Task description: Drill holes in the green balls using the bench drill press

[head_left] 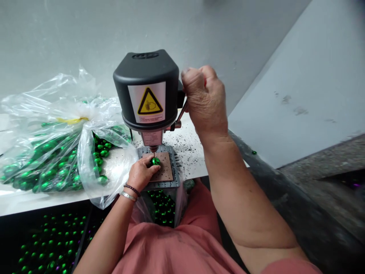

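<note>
A shiny green ball (156, 161) sits on a brown board (165, 172) on the base of a black drill press (146, 72). My left hand (142, 171) grips the ball between thumb and fingers, directly under the thin drill bit (154, 155), whose tip meets or nearly meets the ball's top. My right hand (205, 97) is raised beside the machine's head, its fingers wrapped round the end of the metal feed lever (183, 110). The hand hides the lever's end.
Left of the press, a clear plastic bag (65, 152) full of green balls lies on the white table (194, 152). Dark shavings are scattered round the base. More green balls (162, 207) are below the table edge. A wall stands behind.
</note>
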The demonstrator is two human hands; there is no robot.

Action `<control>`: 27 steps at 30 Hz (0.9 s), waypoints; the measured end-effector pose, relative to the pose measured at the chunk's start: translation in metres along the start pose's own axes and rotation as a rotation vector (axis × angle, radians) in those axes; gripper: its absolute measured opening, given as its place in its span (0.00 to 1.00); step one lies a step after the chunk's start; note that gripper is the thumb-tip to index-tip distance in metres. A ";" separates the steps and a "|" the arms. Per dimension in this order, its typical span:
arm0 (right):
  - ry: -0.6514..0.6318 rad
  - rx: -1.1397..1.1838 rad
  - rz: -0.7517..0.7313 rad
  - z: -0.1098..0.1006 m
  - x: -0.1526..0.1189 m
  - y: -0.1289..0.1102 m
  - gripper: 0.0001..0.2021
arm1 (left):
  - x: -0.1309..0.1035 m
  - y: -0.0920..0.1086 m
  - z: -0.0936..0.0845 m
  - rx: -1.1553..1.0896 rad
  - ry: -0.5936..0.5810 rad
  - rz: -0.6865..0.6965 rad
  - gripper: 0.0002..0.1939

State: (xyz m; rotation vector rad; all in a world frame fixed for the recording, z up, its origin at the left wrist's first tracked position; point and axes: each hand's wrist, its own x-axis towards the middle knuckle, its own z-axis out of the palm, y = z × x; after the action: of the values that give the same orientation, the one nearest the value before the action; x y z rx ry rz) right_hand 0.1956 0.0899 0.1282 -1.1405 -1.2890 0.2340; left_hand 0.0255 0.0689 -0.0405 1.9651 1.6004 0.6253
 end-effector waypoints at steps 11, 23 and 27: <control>0.119 -0.275 -0.246 -0.023 -0.076 0.000 0.07 | -0.002 0.002 0.000 0.031 0.004 0.005 0.22; 0.230 -0.288 -0.293 -0.012 -0.112 0.030 0.03 | -0.006 0.004 0.001 0.055 0.022 0.003 0.21; 0.227 -0.192 -0.254 -0.007 -0.126 0.043 0.07 | -0.007 0.005 0.001 0.068 0.035 -0.024 0.23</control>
State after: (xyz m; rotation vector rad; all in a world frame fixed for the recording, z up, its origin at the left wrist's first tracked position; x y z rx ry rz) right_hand 0.1773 0.0184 0.0168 -1.1152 -1.2561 -0.2058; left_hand 0.0286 0.0609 -0.0380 1.9908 1.6842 0.6066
